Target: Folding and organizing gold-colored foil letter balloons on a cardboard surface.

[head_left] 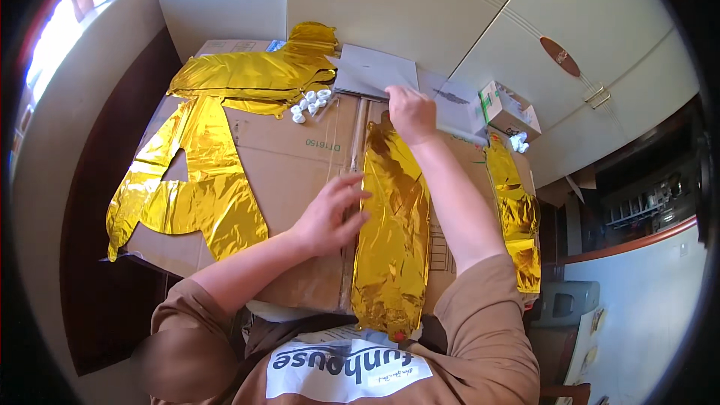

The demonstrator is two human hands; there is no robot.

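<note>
A long gold foil balloon (390, 255), flat and uninflated, lies lengthwise before me on a brown cardboard surface (289, 142). Over its left edge is my left hand (330, 214), fingers spread and holding nothing visible. My right hand (412, 114) is closed in a pinch above the balloon's far end, by the near edge of a pale grey sheet (375, 67). What its fingertips hold, if anything, is too small to tell. Left of that sheet sits a cluster of small white rolls or caps (310, 105).
A flat gold A-shaped balloon (214, 195) lies at the left, with another gold foil balloon (247, 71) behind it. Farther right are a narrow gold foil piece (517, 217), an open small box (510, 109) and a white crumpled bit (519, 142). White cabinets (390, 15) border the far side.
</note>
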